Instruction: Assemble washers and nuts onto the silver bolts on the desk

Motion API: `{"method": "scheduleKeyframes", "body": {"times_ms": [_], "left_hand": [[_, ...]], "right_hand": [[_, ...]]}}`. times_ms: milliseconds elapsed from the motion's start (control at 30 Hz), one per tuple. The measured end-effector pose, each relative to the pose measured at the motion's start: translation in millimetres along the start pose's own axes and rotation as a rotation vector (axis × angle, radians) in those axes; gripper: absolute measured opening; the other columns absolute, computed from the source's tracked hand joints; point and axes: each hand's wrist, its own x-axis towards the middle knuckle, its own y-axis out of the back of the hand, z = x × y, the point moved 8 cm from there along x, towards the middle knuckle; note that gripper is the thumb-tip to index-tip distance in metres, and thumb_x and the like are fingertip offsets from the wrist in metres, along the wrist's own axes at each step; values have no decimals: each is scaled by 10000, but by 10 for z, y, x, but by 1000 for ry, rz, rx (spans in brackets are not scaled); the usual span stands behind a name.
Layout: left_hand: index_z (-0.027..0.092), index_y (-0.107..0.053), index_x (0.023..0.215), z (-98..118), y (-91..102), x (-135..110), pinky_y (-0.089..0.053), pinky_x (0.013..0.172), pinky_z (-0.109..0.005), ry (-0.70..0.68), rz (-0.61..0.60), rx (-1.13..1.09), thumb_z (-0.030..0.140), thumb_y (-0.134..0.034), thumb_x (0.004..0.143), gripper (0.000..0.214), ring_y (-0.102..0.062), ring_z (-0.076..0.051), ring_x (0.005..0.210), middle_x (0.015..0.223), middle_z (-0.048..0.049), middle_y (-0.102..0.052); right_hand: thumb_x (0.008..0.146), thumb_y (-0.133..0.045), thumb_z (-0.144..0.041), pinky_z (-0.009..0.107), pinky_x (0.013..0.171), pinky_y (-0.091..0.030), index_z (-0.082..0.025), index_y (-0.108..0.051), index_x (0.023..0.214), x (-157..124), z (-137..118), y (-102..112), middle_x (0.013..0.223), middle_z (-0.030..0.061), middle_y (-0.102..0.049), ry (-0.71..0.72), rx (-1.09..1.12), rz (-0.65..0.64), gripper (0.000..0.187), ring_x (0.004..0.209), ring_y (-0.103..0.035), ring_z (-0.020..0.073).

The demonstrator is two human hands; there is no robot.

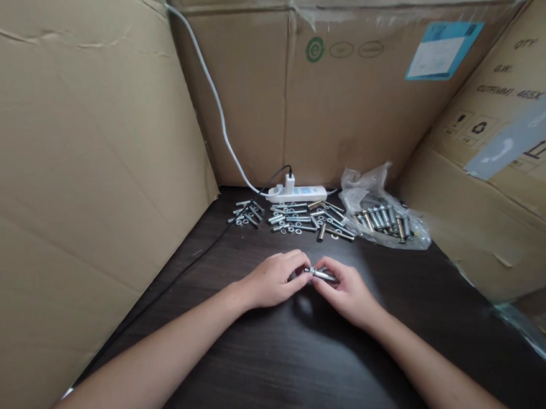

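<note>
Between my two hands is a silvery expansion bolt (323,275), held a little above the dark table (265,361). My left hand (274,280) is closed, its thumb and fingers pinching the bolt's left end, where a nut or washer seems to sit. My right hand (347,288) wraps thumb and fingers around the sleeve at the other end. The fingertips partly hide both ends of the bolt. Behind the hands lie loose bolts, sleeves, nuts and washers (297,220). A smaller group of bolts and washers (250,215) is to their left.
At the back right, a clear plastic bag (386,218) holds several more bolts. A white power strip (298,194) with a plugged-in charger stands by the rear cardboard wall (257,106). A black cable (184,270) runs along the left side. Cardboard encloses three sides.
</note>
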Motion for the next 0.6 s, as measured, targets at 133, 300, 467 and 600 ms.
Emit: {"method": "scheduleKeyframes", "body": {"times_ms": [133, 300, 467, 600], "left_hand": [[205, -465, 1072, 6, 63, -26, -412, 748, -260, 27, 50, 10, 154, -465, 822, 255, -512, -133, 793, 999, -21, -514], [185, -520, 873, -12, 1, -1, -401, 751, -262, 11, -1, 53, 294, -390, 925, 178, -517, -144, 794, 854, -8, -546], [178, -525, 851, -10, -28, 7, -400, 733, -255, 17, -27, 52, 323, -399, 929, 207, -523, -143, 782, 855, -16, -565], [181, -536, 878, -17, -29, -3, -402, 694, -241, 39, -29, -15, 318, -436, 912, 173, -521, -136, 761, 850, -10, -565]], "right_hand": [[787, -536, -284, 202, 524, -363, -182, -523, 765, 0, 0, 5, 626, -31, -504, -11, 2, 4, 105, 566, -442, 110], [784, -530, -286, 195, 504, -353, -184, -511, 746, -8, -51, -20, 603, -38, -483, 6, 3, -14, 110, 554, -427, 105], [782, -530, -287, 196, 494, -334, -186, -502, 729, -3, -42, -24, 586, -42, -469, 6, -13, -22, 118, 539, -412, 102], [781, -531, -280, 199, 499, -333, -183, -524, 737, 4, -28, -22, 583, -40, -481, 4, -30, -29, 106, 541, -419, 106]]}}
